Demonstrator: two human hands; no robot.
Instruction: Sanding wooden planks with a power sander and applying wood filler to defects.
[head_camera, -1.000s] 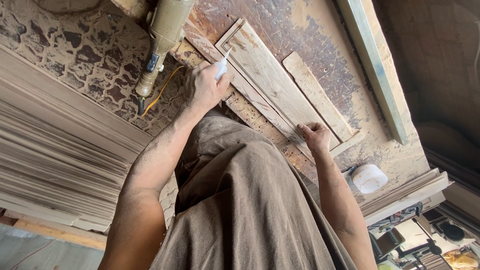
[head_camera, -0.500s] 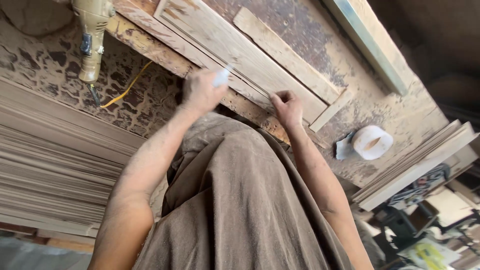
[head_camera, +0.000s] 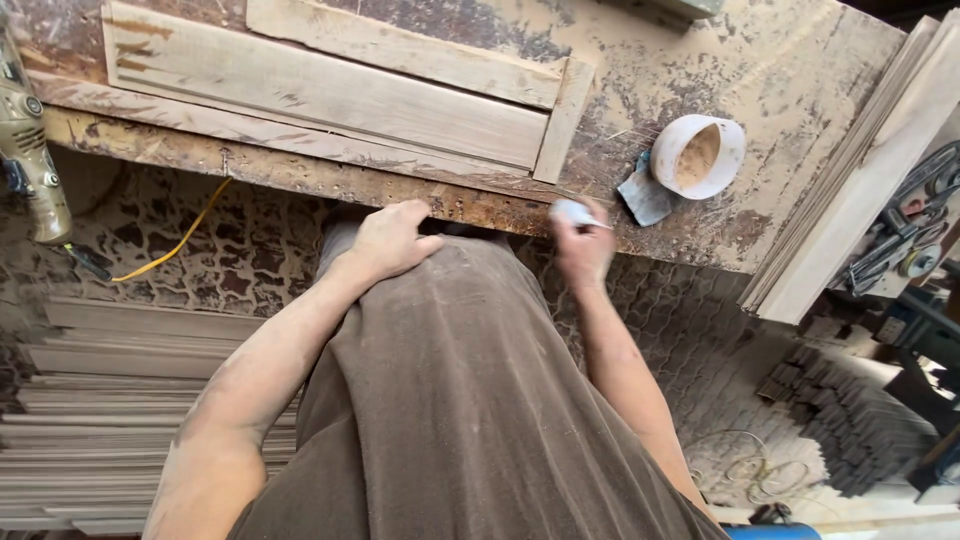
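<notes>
My left hand (head_camera: 388, 240) rests on my brown garment (head_camera: 460, 400) at the front edge of the workbench (head_camera: 780, 90) and holds nothing. My right hand (head_camera: 585, 250) is closed on a small white tube (head_camera: 572, 212) just below the bench edge. On the bench above both hands lies a long wooden panel (head_camera: 320, 90) with a short end piece (head_camera: 562, 120). A loose slat (head_camera: 400, 45) lies beyond it. The right hand is blurred.
A white bowl (head_camera: 700, 155) of tan powder and a grey scrap (head_camera: 643, 195) sit on the bench to the right. A power tool (head_camera: 25, 150) with a yellow cord (head_camera: 180, 240) hangs at left. Boards are stacked at lower left (head_camera: 100, 420) and right (head_camera: 850, 200).
The view swung so the bench now runs across the top. Both hands came off the panel to the bench's front edge. The white tube, earlier in my left hand, is now in my right.
</notes>
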